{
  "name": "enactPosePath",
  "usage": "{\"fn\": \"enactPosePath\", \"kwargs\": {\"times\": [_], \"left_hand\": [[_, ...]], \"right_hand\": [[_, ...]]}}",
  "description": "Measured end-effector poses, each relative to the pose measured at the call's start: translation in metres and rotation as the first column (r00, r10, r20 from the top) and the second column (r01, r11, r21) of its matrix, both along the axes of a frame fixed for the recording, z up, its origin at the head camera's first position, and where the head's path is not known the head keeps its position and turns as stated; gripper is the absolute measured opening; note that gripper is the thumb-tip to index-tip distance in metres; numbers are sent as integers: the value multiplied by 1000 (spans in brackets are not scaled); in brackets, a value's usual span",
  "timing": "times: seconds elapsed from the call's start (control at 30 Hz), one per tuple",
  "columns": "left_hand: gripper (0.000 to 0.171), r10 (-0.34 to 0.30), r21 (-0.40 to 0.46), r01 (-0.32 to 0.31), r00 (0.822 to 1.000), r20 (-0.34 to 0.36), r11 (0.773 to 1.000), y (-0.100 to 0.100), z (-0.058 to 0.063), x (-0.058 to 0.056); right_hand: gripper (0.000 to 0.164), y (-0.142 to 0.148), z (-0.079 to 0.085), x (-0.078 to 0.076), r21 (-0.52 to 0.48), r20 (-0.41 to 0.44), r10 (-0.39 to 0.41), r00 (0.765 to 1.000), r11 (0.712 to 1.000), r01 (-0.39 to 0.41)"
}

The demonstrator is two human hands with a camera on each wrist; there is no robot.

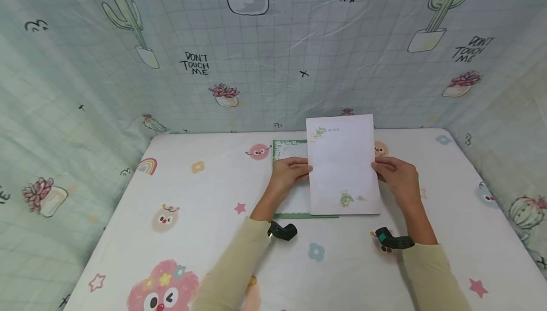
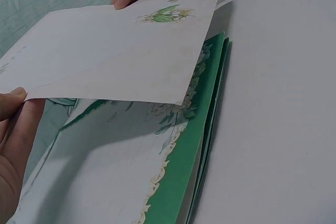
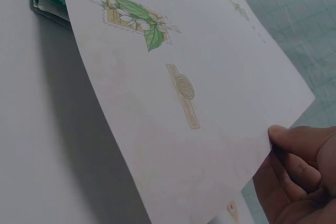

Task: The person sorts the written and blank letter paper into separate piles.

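Note:
A white sheet of paper with small printed green leaves is held up by both hands. My left hand pinches its left edge, thumb on the front face. At the opposite edge, my right hand pinches the sheet the same way; the right wrist view shows that thumb pressed on the paper. Beneath and to the left lies a green-bordered booklet or stack of sheets, partly covered by the raised sheet. Its green edge shows several layers in the left wrist view.
The white table carries printed cartoon figures, flowers and stars. A pale green curtain with cactus drawings hangs behind the table and along its sides. Each wrist wears a black strap, the left strap and the right strap.

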State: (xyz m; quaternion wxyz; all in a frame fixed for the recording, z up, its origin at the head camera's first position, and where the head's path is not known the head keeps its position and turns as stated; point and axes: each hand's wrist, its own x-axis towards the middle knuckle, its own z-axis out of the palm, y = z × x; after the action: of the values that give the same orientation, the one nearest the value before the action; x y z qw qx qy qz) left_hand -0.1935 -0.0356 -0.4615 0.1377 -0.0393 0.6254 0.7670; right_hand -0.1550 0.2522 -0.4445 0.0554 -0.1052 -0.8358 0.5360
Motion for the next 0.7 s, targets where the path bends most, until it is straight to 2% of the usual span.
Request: {"fn": "enactPosePath", "kwargs": {"times": [0.4,0.7], "left_hand": [[22,10,-24,-11,999,-42,1000,17,-3,0],[17,53,-53,-57,994,-91,997,35,-2,-1]], "right_hand": [[39,13,2,5,16,19,-42,999,999,41],[43,23,2,7,36,63,-69,996,997,67]]}}
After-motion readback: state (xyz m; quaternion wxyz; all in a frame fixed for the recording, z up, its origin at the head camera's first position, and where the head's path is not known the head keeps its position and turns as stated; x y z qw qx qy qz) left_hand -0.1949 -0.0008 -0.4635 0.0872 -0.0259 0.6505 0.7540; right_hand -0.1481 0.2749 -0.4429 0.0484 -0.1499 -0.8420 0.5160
